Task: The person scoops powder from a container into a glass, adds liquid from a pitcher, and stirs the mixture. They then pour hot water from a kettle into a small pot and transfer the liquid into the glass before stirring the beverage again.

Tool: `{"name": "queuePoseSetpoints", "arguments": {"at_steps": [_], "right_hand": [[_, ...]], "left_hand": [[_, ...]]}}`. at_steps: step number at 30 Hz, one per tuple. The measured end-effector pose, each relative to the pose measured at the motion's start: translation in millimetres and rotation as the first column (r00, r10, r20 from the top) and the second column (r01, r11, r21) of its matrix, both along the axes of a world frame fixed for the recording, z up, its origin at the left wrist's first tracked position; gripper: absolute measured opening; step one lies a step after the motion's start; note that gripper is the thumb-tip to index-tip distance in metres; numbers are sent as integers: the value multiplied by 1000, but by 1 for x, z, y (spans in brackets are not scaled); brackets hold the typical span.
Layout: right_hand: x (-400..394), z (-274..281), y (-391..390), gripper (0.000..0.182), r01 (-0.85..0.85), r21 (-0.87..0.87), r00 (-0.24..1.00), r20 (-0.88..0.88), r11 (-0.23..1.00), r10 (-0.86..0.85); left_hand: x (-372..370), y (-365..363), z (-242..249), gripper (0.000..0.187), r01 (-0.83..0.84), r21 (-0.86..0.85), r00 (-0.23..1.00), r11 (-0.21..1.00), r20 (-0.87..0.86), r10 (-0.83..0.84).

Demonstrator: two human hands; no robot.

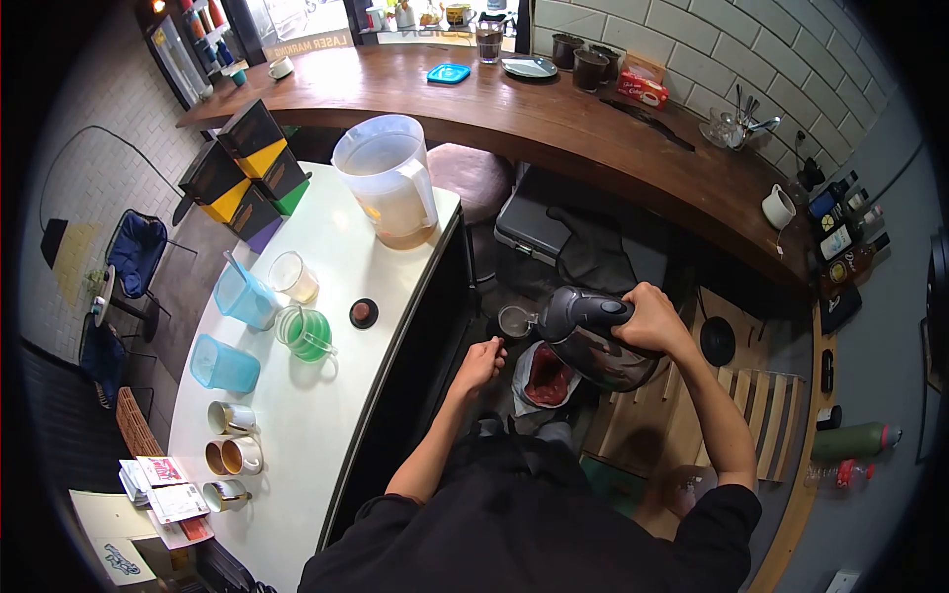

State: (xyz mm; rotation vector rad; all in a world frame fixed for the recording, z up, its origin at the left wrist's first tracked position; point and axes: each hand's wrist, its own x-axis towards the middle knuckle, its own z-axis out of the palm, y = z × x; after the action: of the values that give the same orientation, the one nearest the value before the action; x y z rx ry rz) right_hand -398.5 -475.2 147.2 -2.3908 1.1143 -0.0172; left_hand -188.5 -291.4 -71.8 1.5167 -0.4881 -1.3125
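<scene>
Right hand (652, 318) grips the kettle (591, 341) handle, spout tipped left toward a small cup (514, 321); left hand (481, 362) loosely curled, holding nothing.

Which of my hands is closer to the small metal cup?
Left. The left hand sits just below the small metal cup; the right hand grips the dark kettle beyond it.

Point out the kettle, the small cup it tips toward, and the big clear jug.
kettle (593, 341), head view, on its dark body.
small cup (514, 321), head view, on its rim.
big clear jug (388, 178), head view, on its side wall.
</scene>
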Motion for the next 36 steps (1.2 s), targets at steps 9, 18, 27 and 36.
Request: {"name": "queuePoseSetpoints", "arguments": {"at_steps": [9,18,27,36], "right_hand": [[7,-2,-2,35,15,9,1000,-3,1000,-15],[6,-14,-12,33,32,-35,999,13,999,-31],[10,-10,-16,35,71,2,997,-6,997,-71],[12,-24,-25,52,88,-20,996,-17,996,-88]], "left_hand": [[7,-11,1,42,32,11,999,999,-17,-32],[7,-21,-2,41,51,33,998,998,-30,-50],[10,-29,0,40,67,39,998,997,-6,-67],[11,-35,-2,40,56,54,997,997,-46,-54]]}}
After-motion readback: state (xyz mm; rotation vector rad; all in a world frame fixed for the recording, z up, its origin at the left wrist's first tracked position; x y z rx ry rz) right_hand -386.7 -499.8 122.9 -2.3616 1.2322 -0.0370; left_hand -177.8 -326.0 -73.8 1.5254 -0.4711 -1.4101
